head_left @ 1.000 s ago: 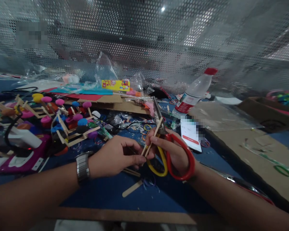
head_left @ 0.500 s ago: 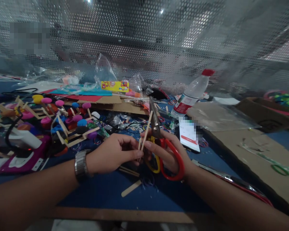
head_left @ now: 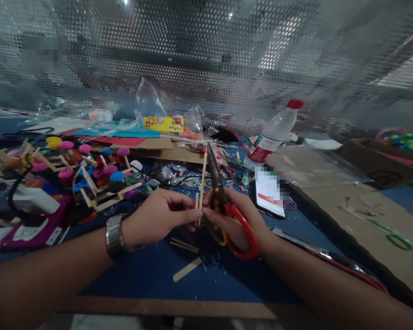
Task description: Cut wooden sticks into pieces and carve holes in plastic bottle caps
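Note:
My left hand (head_left: 161, 213), with a metal watch (head_left: 116, 236) on its wrist, pinches wooden craft sticks. One is a short stick (head_left: 197, 201), and beside it stands a longer craft stick (head_left: 203, 176), nearly upright. My right hand (head_left: 239, 217) holds scissors (head_left: 242, 238) with red and yellow handles, their blades pointing up and away; its thumb and fingertips also touch the base of the long stick. Below my hands, a round-ended craft stick (head_left: 187, 269) and thin wooden pieces (head_left: 185, 245) lie on the blue table surface (head_left: 141, 279).
Craft-stick pieces with coloured clay (head_left: 113, 183) crowd the left, by a purple-and-white device (head_left: 51, 220). A tilted water bottle (head_left: 270, 135) and a lit phone (head_left: 269, 192) are right of centre. Cardboard (head_left: 358, 229) and a box (head_left: 382, 160) lie at the far right.
The long stick has swung from slanting right to nearly upright, lining up beside the short one. The scissors have tilted further left, and my right hand has shifted slightly left.

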Tool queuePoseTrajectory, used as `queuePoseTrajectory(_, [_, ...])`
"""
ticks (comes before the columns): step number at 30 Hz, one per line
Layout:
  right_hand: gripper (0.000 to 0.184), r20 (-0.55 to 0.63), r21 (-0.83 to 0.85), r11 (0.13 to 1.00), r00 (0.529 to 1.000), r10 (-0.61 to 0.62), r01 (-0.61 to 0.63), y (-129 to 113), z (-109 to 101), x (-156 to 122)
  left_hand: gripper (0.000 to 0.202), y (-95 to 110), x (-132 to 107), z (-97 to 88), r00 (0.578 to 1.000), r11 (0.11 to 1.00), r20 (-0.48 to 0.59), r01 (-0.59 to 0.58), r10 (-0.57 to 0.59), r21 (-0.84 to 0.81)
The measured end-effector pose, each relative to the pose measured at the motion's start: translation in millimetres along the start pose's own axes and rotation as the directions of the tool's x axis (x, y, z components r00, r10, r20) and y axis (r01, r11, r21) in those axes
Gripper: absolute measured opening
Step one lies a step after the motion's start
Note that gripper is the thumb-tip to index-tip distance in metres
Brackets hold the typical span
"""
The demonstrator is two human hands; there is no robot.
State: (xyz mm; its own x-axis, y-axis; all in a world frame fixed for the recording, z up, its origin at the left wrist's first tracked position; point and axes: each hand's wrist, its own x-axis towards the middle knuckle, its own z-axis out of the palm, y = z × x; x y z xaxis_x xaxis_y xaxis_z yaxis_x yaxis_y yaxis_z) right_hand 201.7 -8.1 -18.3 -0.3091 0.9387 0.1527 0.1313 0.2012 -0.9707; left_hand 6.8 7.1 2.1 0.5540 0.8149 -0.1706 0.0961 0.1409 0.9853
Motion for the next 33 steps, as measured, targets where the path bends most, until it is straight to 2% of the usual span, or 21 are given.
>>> queuePoseTrajectory(7, [0.022, 0.007, -0.101, 0.993, 0.999, -0.052, 0.053, -2, -1, -1, 0.013, 2, -1, 1.7, 0.998, 0.991, 0.008, 0.064, -0.063, -0.116])
queuePoseTrajectory(11, [0.019, -0.001, -0.160, 0.980, 0.993, -0.121, 0.119, -4, -2, -2, 0.023, -4, 1, 0.9, 0.998, 0.973, -0.046, 0.033, -0.045, -0.229])
queuePoseTrajectory(16, [0.028, 0.027, -0.249, 0.953, 0.985, -0.171, 0.172, -4, -1, -5, 0.030, -8, 1, 1.1, 0.995, 0.941, -0.098, -0.001, -0.034, -0.339])
queuePoseTrajectory(20, [0.031, 0.010, -0.254, 0.945, 0.978, -0.208, 0.204, -3, 1, -6, 0.030, -7, 1, 2.1, 0.995, 0.938, -0.100, -0.010, -0.026, -0.346])
queuePoseTrajectory(27, [0.044, 0.000, -0.213, 0.960, 0.982, -0.186, 0.182, 2, 1, -7, 0.024, -8, 2, 1.9, 0.991, 0.945, -0.128, -0.004, -0.041, -0.327])
queuePoseTrajectory(33, [0.048, 0.008, -0.192, 0.962, 0.981, -0.196, 0.194, 4, 1, -8, 0.026, -4, 1, 2.5, 0.994, 0.965, -0.100, 0.017, -0.045, -0.263])
